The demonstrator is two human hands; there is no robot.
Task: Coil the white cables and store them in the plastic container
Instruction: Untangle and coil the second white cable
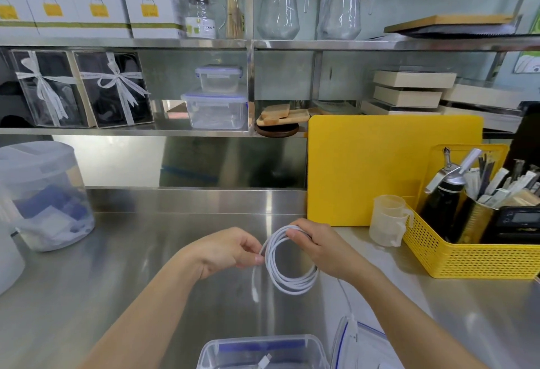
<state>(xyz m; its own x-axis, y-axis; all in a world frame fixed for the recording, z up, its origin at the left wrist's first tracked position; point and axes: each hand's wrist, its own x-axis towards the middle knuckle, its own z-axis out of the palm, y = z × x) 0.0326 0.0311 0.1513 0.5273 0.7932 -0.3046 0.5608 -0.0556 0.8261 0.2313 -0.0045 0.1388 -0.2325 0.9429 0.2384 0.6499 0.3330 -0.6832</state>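
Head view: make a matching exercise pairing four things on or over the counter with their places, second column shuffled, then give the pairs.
Things:
1. cable coil
2. open container
3. lid
4. yellow basket

Places:
A. counter's right side, holding tools
B. nearest the camera, below the hands
C. held between the left hand and right hand
D. just right of the open container

Pairs: 1-C, 2-B, 3-D, 4-A

Both forearms extended forward, left hand (230, 251) and right hand (318, 247) close together, fingers (295, 234) pinched.
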